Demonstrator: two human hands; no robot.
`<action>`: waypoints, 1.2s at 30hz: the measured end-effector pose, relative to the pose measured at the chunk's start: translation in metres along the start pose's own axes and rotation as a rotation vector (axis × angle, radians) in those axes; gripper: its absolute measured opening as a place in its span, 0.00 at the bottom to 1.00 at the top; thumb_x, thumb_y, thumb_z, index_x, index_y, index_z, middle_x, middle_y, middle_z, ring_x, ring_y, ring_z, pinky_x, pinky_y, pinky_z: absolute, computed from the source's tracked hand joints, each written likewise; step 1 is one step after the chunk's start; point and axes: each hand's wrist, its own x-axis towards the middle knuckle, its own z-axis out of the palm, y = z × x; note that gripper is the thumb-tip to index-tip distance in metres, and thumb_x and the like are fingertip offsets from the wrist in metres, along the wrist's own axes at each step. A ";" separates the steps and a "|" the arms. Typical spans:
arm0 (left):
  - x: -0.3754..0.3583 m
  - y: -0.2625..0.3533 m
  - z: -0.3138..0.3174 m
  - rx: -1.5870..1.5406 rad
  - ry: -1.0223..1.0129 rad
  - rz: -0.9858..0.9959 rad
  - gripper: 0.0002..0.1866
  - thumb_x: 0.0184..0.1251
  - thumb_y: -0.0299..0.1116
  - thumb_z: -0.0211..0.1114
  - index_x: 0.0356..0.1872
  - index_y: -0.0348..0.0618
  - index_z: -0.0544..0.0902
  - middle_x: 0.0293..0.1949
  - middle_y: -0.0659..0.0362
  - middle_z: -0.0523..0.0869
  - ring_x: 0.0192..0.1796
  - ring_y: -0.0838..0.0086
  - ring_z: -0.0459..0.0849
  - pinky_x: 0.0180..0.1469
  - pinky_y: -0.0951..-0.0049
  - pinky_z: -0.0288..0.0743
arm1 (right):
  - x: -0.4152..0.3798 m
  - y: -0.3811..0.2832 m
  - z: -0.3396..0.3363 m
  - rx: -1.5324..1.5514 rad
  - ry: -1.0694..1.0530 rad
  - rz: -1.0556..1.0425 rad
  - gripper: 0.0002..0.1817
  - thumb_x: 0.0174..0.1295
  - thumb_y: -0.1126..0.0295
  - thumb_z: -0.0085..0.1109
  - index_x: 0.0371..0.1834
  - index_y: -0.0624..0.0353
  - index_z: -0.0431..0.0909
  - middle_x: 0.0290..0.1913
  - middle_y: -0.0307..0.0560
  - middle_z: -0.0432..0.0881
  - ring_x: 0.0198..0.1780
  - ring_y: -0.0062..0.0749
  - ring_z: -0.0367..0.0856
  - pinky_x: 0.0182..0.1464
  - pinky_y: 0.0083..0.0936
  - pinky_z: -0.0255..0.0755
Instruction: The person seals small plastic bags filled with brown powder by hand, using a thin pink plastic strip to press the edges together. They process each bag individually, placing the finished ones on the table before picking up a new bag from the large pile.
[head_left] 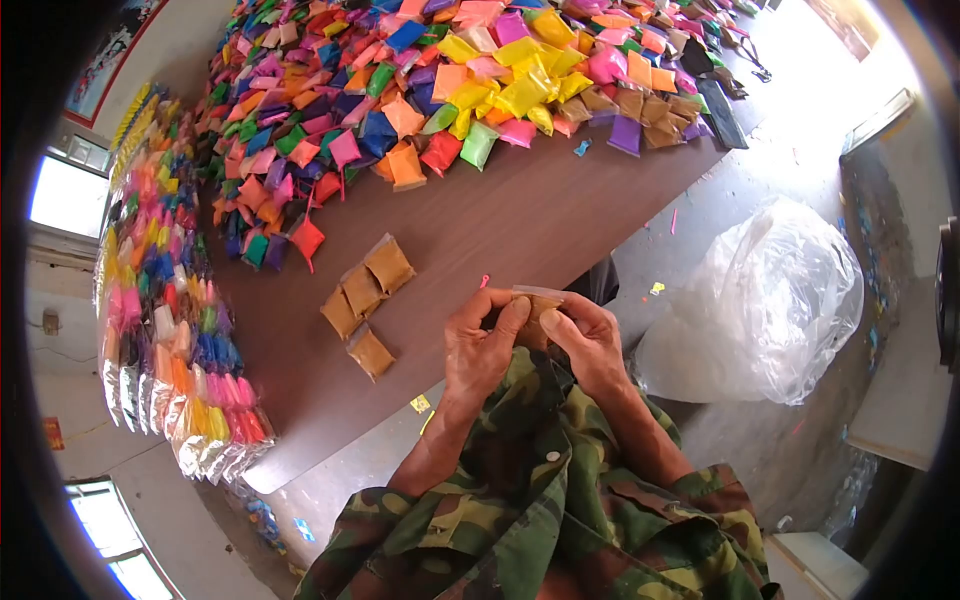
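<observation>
Between both hands, close to my body at the table's edge, is a small clear packet of brown material. My left hand pinches its left side, thumb on the near face. From the right, my right hand grips the same packet near its top, thumb and fingers closed. The packet's clear top strip shows between the fingertips; its lower part is partly covered. Several similar brown packets lie grouped on the table to the left of my hands. A small pink piece lies just beyond my left hand.
A big heap of colourful packets covers the far side of the brown table. Bagged packets are stacked along the left. A large clear plastic bag stands on the floor at right. A dark phone-like object lies by the heap.
</observation>
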 end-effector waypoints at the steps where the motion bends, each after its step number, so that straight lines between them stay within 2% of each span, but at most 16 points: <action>1: 0.001 -0.003 -0.001 0.144 0.017 0.122 0.08 0.76 0.31 0.70 0.43 0.34 0.87 0.34 0.64 0.88 0.34 0.82 0.82 0.39 0.77 0.78 | 0.002 0.004 -0.001 0.020 -0.001 -0.023 0.12 0.77 0.73 0.59 0.56 0.67 0.85 0.44 0.38 0.87 0.44 0.15 0.81 0.47 0.15 0.76; 3: 0.004 -0.009 -0.003 0.433 0.049 0.367 0.08 0.75 0.31 0.70 0.42 0.34 0.87 0.34 0.63 0.88 0.33 0.82 0.82 0.38 0.77 0.78 | 0.005 0.004 0.003 0.037 0.013 -0.085 0.11 0.77 0.73 0.59 0.54 0.67 0.85 0.41 0.35 0.86 0.42 0.13 0.79 0.45 0.14 0.75; 6: 0.001 -0.001 0.003 0.381 0.040 0.307 0.08 0.74 0.30 0.71 0.44 0.35 0.87 0.34 0.63 0.88 0.33 0.82 0.82 0.38 0.77 0.78 | 0.005 -0.004 0.007 0.024 0.043 -0.161 0.10 0.77 0.72 0.60 0.52 0.67 0.86 0.39 0.32 0.85 0.41 0.12 0.79 0.45 0.14 0.74; 9: -0.003 0.008 0.010 0.236 0.034 0.130 0.08 0.75 0.31 0.70 0.45 0.35 0.87 0.33 0.64 0.87 0.34 0.84 0.80 0.38 0.79 0.76 | 0.003 -0.001 0.001 0.009 0.036 -0.149 0.10 0.77 0.72 0.60 0.51 0.67 0.87 0.40 0.32 0.85 0.41 0.12 0.79 0.45 0.13 0.74; 15: 0.002 -0.008 -0.005 0.246 0.027 0.134 0.10 0.76 0.34 0.70 0.42 0.36 0.86 0.32 0.68 0.84 0.36 0.87 0.77 0.39 0.81 0.74 | 0.003 0.000 -0.001 -0.056 0.037 -0.030 0.11 0.75 0.72 0.61 0.53 0.67 0.86 0.41 0.35 0.85 0.42 0.13 0.79 0.46 0.14 0.75; 18: 0.001 -0.005 0.000 0.084 0.049 0.080 0.10 0.77 0.35 0.69 0.41 0.38 0.87 0.30 0.72 0.82 0.33 0.90 0.73 0.34 0.84 0.67 | 0.008 -0.017 0.002 -0.089 0.082 -0.046 0.12 0.74 0.72 0.62 0.55 0.67 0.85 0.42 0.37 0.86 0.43 0.13 0.80 0.46 0.15 0.75; 20: -0.001 0.002 -0.002 0.191 0.045 0.050 0.10 0.77 0.35 0.69 0.41 0.37 0.86 0.31 0.70 0.83 0.34 0.89 0.75 0.37 0.82 0.71 | 0.010 -0.031 -0.005 -0.183 0.127 -0.055 0.13 0.75 0.72 0.62 0.57 0.67 0.84 0.43 0.38 0.86 0.44 0.14 0.80 0.47 0.15 0.75; 22: -0.005 0.006 -0.005 0.238 0.050 0.015 0.10 0.77 0.35 0.69 0.41 0.36 0.86 0.31 0.69 0.84 0.35 0.89 0.76 0.38 0.81 0.72 | 0.019 -0.045 -0.019 -0.226 0.173 -0.298 0.13 0.74 0.74 0.61 0.58 0.69 0.83 0.45 0.39 0.86 0.43 0.15 0.79 0.47 0.15 0.74; 24: -0.005 0.007 -0.006 0.224 0.053 -0.018 0.10 0.77 0.34 0.68 0.41 0.36 0.86 0.31 0.69 0.84 0.35 0.89 0.76 0.38 0.82 0.72 | 0.018 -0.095 -0.030 -0.234 0.190 -0.523 0.13 0.73 0.77 0.60 0.58 0.68 0.83 0.46 0.39 0.86 0.44 0.16 0.79 0.47 0.16 0.74; 25: -0.006 0.008 -0.005 0.215 0.066 -0.019 0.10 0.77 0.35 0.69 0.41 0.36 0.86 0.31 0.70 0.84 0.34 0.89 0.76 0.38 0.82 0.72 | 0.016 -0.112 -0.046 -0.404 0.314 -0.696 0.15 0.74 0.75 0.56 0.60 0.66 0.82 0.47 0.42 0.86 0.43 0.21 0.79 0.48 0.21 0.75; 28: -0.006 0.008 -0.004 0.171 0.089 -0.003 0.11 0.76 0.35 0.70 0.41 0.36 0.87 0.30 0.70 0.83 0.34 0.89 0.75 0.37 0.82 0.71 | -0.011 -0.173 -0.096 -0.672 0.574 -0.963 0.15 0.74 0.74 0.56 0.60 0.66 0.82 0.47 0.43 0.86 0.43 0.21 0.79 0.48 0.22 0.75; 31: -0.005 0.001 -0.004 0.129 0.090 0.024 0.10 0.76 0.35 0.70 0.41 0.37 0.87 0.30 0.71 0.82 0.33 0.90 0.74 0.36 0.83 0.69 | -0.055 -0.216 -0.147 -0.923 0.721 -0.995 0.15 0.74 0.73 0.56 0.59 0.67 0.81 0.47 0.43 0.86 0.43 0.22 0.79 0.49 0.22 0.75; 36: -0.005 -0.005 -0.006 0.131 0.082 0.030 0.10 0.76 0.35 0.70 0.40 0.37 0.87 0.30 0.73 0.81 0.33 0.91 0.73 0.35 0.85 0.67 | -0.110 -0.233 -0.195 -1.170 0.779 -0.808 0.15 0.74 0.72 0.55 0.59 0.67 0.81 0.48 0.45 0.86 0.44 0.24 0.80 0.49 0.24 0.75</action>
